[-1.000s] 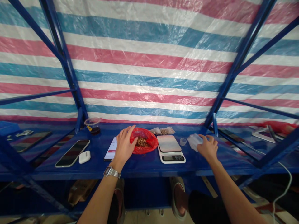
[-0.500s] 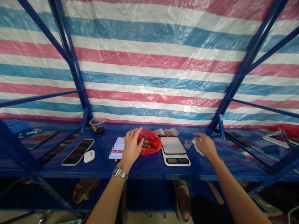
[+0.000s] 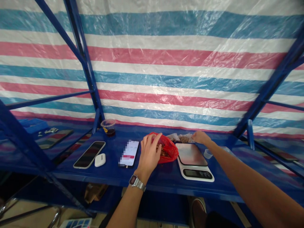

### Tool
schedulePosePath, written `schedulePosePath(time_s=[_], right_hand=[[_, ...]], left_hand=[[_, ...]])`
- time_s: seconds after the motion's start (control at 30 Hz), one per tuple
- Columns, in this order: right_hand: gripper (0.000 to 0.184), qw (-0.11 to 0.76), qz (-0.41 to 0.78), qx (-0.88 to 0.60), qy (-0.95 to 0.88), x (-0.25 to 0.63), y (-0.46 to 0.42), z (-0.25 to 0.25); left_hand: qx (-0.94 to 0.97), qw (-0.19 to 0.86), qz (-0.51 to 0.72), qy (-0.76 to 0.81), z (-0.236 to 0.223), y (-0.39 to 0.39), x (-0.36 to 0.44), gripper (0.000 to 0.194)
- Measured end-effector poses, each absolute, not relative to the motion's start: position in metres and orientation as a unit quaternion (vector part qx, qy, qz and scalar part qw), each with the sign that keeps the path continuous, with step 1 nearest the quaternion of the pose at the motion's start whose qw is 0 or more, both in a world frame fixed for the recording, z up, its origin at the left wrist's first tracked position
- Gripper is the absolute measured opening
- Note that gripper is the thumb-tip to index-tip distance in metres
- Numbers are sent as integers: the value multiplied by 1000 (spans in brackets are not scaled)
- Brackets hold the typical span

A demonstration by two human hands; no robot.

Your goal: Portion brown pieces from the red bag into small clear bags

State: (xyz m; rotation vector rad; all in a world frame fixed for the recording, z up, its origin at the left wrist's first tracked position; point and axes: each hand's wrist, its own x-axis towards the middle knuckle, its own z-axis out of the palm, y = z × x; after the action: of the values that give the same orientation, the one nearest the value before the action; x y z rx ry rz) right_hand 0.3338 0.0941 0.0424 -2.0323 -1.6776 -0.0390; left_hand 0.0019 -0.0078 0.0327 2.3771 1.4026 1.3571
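My left hand [image 3: 150, 149], with a silver watch on its wrist, rests over the left side of a red plastic bag [image 3: 174, 154]. Its fingers are spread and slightly bent, the thumb over the bag's mouth. Small brown pieces [image 3: 164, 151] show inside the bag. Reaching past the scale, my right hand [image 3: 201, 138] has its fingertips closed on the right end of a small clear bag [image 3: 185, 138] of brown bits. Another small clear bag [image 3: 174, 137] lies just left of it. In front stands a white kitchen scale [image 3: 193, 155] with a bare metal plate.
A small clear cup [image 3: 208, 154] stands right of the scale, near my right forearm. To the left lie a lit phone [image 3: 130, 153], a white earphone case [image 3: 100, 160] and a dark phone [image 3: 90, 155]. A plastic cup of dark liquid [image 3: 108, 128] stands behind, by the blue frame [image 3: 91, 79].
My right hand has moved left and away from me, from beside the small cup to the small clear bag. My left hand stays at the red bag. The view has shifted.
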Motion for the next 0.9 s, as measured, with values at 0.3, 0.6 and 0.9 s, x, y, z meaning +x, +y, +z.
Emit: schedulePosePath(time_s=[0.3, 0.6, 0.9], right_hand=[[43, 513, 144, -641, -552, 276, 29, 66], [31, 576, 318, -466, -592, 171, -49, 41], [34, 561, 350, -452, -598, 175, -47, 35]], left_hand=[[721, 245, 527, 378, 40, -15, 23, 30], [609, 458, 562, 320, 37, -27, 42, 34], [667, 445, 512, 309, 44, -25, 27, 37]])
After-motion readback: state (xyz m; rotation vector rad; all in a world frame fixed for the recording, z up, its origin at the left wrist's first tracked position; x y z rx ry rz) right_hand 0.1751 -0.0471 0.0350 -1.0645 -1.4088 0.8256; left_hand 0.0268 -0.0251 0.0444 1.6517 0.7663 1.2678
